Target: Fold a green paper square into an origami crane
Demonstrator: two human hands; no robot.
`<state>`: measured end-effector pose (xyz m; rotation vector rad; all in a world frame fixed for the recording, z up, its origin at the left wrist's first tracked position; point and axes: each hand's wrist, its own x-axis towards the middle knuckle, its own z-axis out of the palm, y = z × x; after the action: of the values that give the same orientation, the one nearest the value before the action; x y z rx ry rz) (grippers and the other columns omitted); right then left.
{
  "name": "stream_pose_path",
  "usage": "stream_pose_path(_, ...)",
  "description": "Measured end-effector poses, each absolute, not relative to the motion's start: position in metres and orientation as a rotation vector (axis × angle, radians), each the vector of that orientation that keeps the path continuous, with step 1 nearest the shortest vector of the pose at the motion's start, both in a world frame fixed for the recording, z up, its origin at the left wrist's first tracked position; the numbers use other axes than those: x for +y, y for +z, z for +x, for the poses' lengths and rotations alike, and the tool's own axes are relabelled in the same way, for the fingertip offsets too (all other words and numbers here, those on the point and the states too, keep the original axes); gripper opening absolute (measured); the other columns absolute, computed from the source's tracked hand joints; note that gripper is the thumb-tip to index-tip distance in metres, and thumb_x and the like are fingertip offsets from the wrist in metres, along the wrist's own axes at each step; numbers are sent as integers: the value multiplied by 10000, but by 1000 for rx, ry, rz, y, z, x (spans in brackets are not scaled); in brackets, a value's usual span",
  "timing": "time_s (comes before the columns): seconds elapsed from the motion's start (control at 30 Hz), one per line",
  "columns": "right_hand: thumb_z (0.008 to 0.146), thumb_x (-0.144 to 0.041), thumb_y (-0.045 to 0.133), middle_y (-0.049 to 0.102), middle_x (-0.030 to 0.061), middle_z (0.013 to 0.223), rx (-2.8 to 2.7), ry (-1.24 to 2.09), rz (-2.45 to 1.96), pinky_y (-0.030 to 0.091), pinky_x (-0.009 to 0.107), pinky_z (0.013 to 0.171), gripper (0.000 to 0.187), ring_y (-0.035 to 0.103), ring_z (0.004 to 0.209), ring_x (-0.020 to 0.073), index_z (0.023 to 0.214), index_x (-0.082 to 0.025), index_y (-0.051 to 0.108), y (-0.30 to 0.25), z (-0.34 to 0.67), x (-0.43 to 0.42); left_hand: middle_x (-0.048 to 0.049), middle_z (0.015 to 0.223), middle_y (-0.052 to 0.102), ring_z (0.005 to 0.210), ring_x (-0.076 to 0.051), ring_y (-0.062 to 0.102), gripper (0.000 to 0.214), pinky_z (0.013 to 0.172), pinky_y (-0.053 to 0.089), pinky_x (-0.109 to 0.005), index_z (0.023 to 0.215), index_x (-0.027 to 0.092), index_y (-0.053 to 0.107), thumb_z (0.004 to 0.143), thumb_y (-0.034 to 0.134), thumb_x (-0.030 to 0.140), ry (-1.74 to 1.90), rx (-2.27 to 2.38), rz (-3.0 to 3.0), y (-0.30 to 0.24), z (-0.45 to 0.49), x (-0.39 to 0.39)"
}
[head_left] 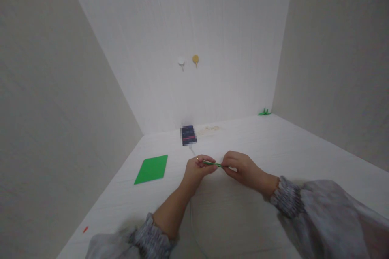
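Both my hands meet over the middle of the white table (pixel 273 145). My left hand (pixel 197 169) and my right hand (pixel 241 166) each pinch one end of a thin folded piece of green paper (pixel 212 164), held edge-on just above the table. The fingers of both hands are closed on it. A ring shows on a finger of my left hand. A flat green square sheet of paper (pixel 151 168) lies on the table to the left of my left hand.
A small dark blurred card or packet (pixel 188 135) stands near the back wall. A small green folded paper figure (pixel 264 111) sits in the far right corner. Two round wall hooks, white (pixel 181 62) and yellow (pixel 195 59). A tiny red scrap (pixel 85 229) lies near the left edge.
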<state>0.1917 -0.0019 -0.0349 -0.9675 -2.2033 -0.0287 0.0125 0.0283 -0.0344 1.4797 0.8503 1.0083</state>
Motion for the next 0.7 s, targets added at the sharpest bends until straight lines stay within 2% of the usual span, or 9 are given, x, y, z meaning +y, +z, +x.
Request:
stream_pose_path(0.07, 762, -124, 467, 565, 57, 727, -2359, -95, -1001, 389, 260, 619, 153, 501, 691, 154, 722, -168, 608, -35, 194, -2, -34, 705, 638, 600, -122, 547, 156, 569, 413, -235, 677, 143, 632, 572, 684, 245, 942, 860, 1710, -38, 9, 31)
stream_pose_path(0.3, 773, -146, 468, 549, 44, 736, -2497, 170, -987, 384, 249, 609, 184, 499, 676, 148, 718, -189, 638, -37, 196, -4, -17, 699, 647, 752, -173, 538, 93, 713, 391, -281, 704, 242, 684, 667, 601, 260, 706, 824, 2452, -38, 7, 28)
stream_pose_path(0.5, 792, -174, 479, 545, 61, 760, -2483, 255, -956, 397, 268, 653, 159, 497, 737, 165, 760, -167, 634, -37, 196, -6, -24, 752, 631, 740, -166, 530, 134, 674, 390, -257, 751, 218, 677, 661, 613, 295, 603, 841, 2525, -38, 9, 26)
stream_pose_path(0.7, 806, -151, 434, 540, 50, 736, -2425, 389, -1005, 404, 274, 660, 163, 495, 712, 159, 751, -148, 587, -41, 194, -6, -14, 749, 622, 740, -162, 534, 151, 668, 383, -255, 771, 218, 662, 662, 615, 311, 587, 888, 2545, -39, 11, 23)
